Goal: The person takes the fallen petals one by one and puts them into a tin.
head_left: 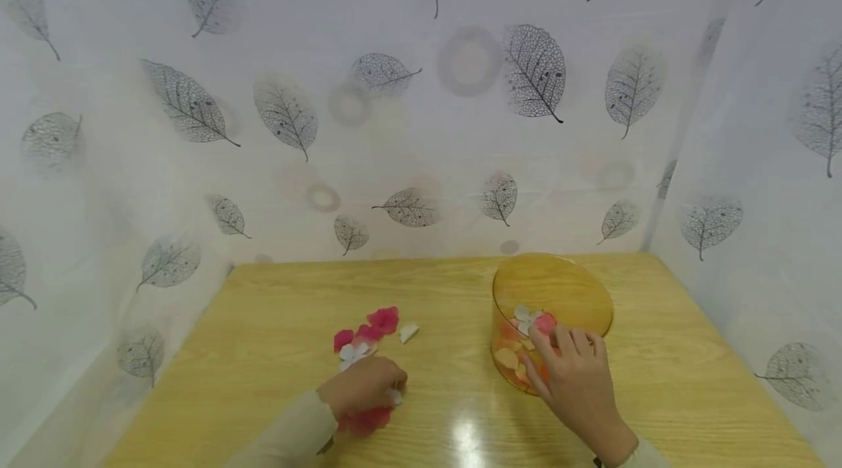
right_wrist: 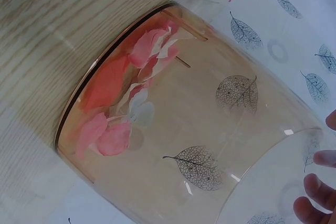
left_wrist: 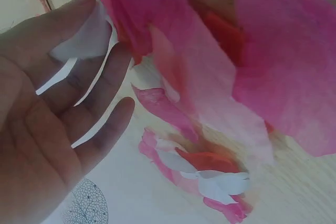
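"What's on the left in the head view?"

"Low in the frame, left of centre, pink and white petals (head_left: 384, 319) lie on the tabletop (head_left: 447, 365), some above the left hand (head_left: 362, 384), some below it."

"Is that hand holding anything?"

"Yes, its fingers pinch a white petal (head_left: 395, 396); the left wrist view shows that at upper left."

"Further right?"

"Just right of the upper cluster, a single pale petal (head_left: 408, 333) lies apart. Then, right of centre, stands a see-through amber container (head_left: 579, 292), with pink, orange and white petals in its lower part."

"And the right hand (head_left: 577, 387)?"

"Lower right, at the container's near side, fingers loose and spread. Whether they touch it, I can't tell."
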Tool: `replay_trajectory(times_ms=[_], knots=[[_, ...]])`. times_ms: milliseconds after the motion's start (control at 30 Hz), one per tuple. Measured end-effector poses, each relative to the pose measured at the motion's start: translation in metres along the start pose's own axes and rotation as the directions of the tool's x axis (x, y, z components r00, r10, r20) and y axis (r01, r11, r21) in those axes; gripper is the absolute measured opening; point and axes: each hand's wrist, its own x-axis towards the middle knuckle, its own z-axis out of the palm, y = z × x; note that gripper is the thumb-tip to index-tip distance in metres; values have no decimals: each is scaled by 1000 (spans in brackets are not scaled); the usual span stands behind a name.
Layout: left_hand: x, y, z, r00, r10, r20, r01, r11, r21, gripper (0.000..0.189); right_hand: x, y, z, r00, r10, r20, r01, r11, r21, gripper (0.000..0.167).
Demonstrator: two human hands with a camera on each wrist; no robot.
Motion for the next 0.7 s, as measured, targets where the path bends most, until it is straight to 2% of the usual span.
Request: replay_trajectory(times_ms=[200, 433, 567, 700], knots=[[0, -1, -2, 1000, -11, 13, 12, 999, -42, 14, -1, 0, 1, 1000, -3, -4, 3, 1000, 0, 52], [1, 1, -16, 1000, -30, -7, 29, 997, -73, 7, 0, 0, -1, 1000, -3, 0, 3, 1000, -1, 50], [3, 3, -24, 996, -19, -84, 11, 996, -90, 5, 0, 1, 0, 1000, -3, 1, 3, 1000, 0, 51], [7, 7, -32, 975, 7, -221, -24, 997, -73, 5, 0, 1, 1, 1000, -11, -14, 11, 1000, 1, 52]])
